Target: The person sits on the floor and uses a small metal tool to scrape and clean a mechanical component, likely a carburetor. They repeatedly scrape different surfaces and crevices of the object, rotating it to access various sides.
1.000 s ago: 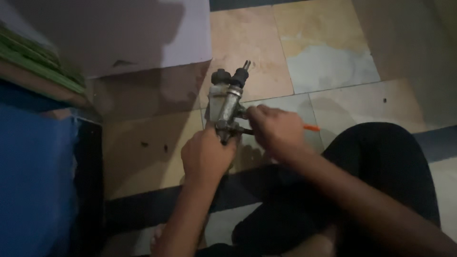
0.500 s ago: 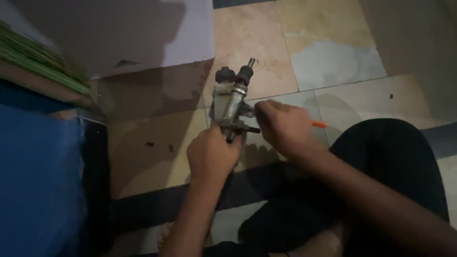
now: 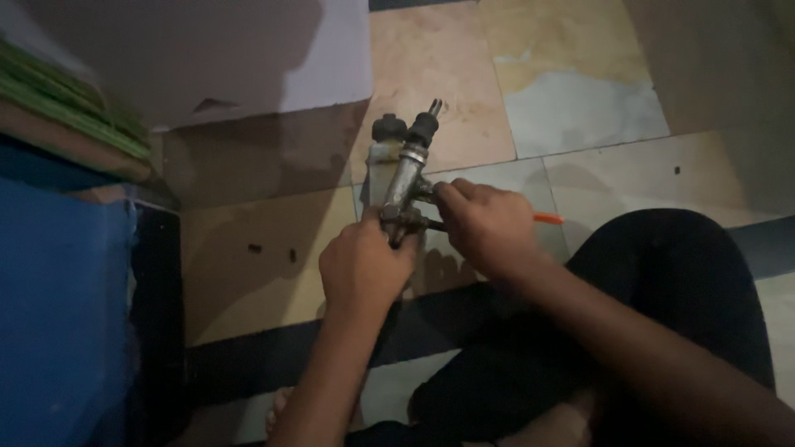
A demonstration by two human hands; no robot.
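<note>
A grey metal cylinder part [image 3: 405, 175] with a black rubber boot, a thin rod at its far end and a pale reservoir with a black cap beside it stands tilted over the tiled floor. My left hand [image 3: 363, 269] grips its near end from below. My right hand [image 3: 487, 227] is closed around a tool with an orange tip [image 3: 547, 218] that sticks out to the right, and its fingers press against the side fitting of the metal part. The tool's working end is hidden by my fingers.
The floor [image 3: 571, 108] is beige and grey tile with a dark strip near me. A white board [image 3: 248, 58] leans at the upper left. A blue surface [image 3: 58, 314] fills the left edge. My leg in black cloth [image 3: 662, 314] lies at the lower right.
Both hands and the metal part have stayed together with only a slight shift in view. The right hand has closed in tighter against the part's side fitting.
</note>
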